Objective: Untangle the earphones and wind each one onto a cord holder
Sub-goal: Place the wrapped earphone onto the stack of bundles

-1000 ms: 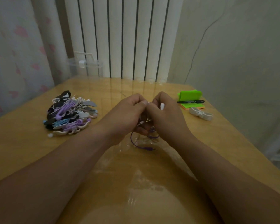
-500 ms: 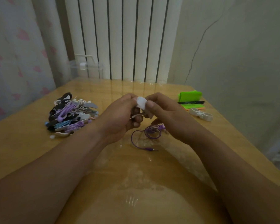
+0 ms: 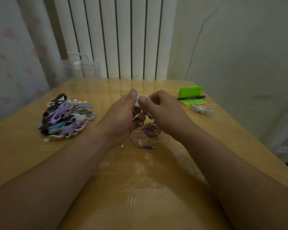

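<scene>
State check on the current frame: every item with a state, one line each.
left hand: grips white cord holder
right hand: pinches the same holder
white cord holder: held above table between both hands
purple earphone: loosely coiled on table, plug free, unwound
earphone pile: heaped, cords wound on holders
spare cord holder: lying on table, no cord visible
black pen: lying across sticky notes

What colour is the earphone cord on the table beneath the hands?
The cord is purple; the head view shows it.

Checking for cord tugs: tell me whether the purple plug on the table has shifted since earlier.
No. The purple plug sits in the same place relative to the green notepad.
</scene>
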